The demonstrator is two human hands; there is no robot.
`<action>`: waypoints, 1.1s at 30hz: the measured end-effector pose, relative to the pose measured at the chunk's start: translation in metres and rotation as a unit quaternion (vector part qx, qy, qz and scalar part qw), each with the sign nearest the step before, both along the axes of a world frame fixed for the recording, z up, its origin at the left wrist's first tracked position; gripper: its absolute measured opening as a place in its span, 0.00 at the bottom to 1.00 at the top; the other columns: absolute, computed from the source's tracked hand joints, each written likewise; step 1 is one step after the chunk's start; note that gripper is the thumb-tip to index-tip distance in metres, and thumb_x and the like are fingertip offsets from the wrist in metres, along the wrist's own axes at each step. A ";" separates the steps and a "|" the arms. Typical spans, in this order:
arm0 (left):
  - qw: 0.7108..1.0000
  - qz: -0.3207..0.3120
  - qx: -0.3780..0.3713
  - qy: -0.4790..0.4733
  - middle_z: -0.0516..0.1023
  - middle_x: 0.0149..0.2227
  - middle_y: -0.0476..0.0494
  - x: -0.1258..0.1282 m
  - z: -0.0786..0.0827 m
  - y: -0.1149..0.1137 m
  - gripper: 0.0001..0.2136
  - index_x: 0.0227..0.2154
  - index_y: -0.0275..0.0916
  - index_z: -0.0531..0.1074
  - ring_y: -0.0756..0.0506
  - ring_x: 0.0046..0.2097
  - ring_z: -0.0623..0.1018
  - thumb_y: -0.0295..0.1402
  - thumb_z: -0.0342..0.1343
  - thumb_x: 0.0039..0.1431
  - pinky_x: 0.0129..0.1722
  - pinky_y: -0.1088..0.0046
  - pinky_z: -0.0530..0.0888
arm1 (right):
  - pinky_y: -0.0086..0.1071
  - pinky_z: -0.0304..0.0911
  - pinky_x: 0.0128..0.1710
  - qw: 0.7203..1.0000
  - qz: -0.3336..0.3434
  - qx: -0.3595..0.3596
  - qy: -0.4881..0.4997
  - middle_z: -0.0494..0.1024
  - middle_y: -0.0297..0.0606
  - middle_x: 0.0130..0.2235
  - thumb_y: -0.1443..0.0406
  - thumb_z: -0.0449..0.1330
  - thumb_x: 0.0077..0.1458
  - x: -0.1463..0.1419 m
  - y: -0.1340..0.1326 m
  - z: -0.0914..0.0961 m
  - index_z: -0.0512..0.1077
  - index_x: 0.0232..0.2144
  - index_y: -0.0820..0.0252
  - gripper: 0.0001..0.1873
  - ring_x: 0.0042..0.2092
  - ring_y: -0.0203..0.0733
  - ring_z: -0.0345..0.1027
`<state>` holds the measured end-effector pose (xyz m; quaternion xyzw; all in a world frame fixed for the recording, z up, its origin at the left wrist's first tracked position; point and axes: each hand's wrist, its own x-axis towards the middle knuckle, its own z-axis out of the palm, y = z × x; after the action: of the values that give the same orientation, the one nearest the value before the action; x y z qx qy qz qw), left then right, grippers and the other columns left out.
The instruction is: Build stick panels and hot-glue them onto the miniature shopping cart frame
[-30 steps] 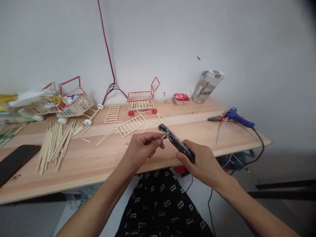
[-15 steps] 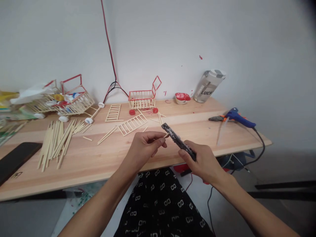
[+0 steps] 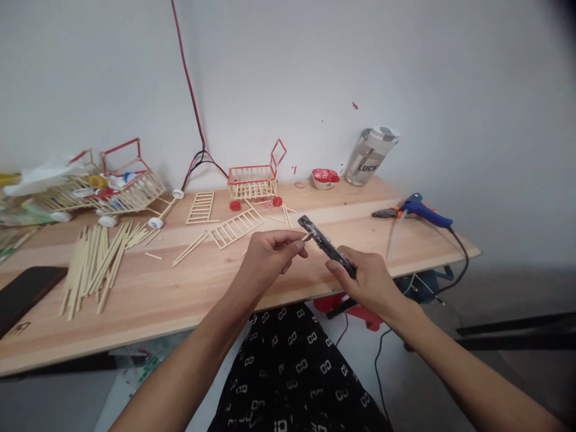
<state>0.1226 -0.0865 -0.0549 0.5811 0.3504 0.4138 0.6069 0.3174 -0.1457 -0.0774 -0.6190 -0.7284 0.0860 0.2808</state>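
Note:
My right hand (image 3: 366,279) grips the handles of a black cutting tool (image 3: 323,243), which points up and to the left over the table's front edge. My left hand (image 3: 270,257) is closed in a pinch on a short wooden stick (image 3: 306,237), whose tip sits at the tool's jaws. Both hands hover just above the wooden table (image 3: 189,288), near its front edge, over my lap.
A pile of wooden sticks (image 3: 92,264) lies at left, a black phone (image 3: 22,294) at the far left edge. Stick ladders (image 3: 236,227), a red-trimmed stick cart (image 3: 252,182) and another cart (image 3: 121,180) stand behind. A blue glue gun (image 3: 423,210), pliers, bottle (image 3: 369,156) and red dish (image 3: 324,177) are right.
Both hands with the tool and stick have stayed together, rising slightly toward the table. The view has shifted a little to the right.

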 end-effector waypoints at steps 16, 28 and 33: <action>0.991 -0.115 -0.038 -0.057 0.75 0.30 0.46 0.025 -0.012 0.037 0.13 0.39 0.35 0.76 0.56 0.24 0.70 0.37 0.60 0.53 0.23 0.79 0.63 | 0.29 0.55 0.24 0.976 -0.144 -0.001 0.161 0.68 0.35 0.17 0.40 0.39 0.59 0.043 0.039 0.008 0.67 0.21 0.60 0.35 0.22 0.37 0.64; 0.904 0.140 0.163 0.370 0.73 0.22 0.48 -0.062 -0.008 0.067 0.08 0.21 0.35 0.75 0.50 0.27 0.69 0.34 0.58 0.49 0.28 0.74 0.61 | 0.27 0.62 0.18 0.895 -0.091 -0.086 0.429 0.71 0.39 0.20 0.35 0.46 0.51 0.019 0.123 -0.003 0.72 0.25 0.63 0.37 0.20 0.35 0.66; 0.820 0.166 0.218 0.502 0.75 0.25 0.45 -0.046 -0.023 0.061 0.07 0.20 0.37 0.73 0.46 0.31 0.72 0.31 0.56 0.51 0.30 0.72 0.61 | 0.27 0.62 0.17 0.866 -0.086 -0.082 0.486 0.70 0.38 0.19 0.35 0.46 0.51 0.016 0.140 -0.018 0.71 0.25 0.63 0.37 0.19 0.35 0.66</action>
<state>0.0770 -0.0257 -0.0777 0.7588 0.5983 0.2245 0.1261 0.3335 -0.0059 -0.0951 -0.5799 -0.4339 0.4111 0.5536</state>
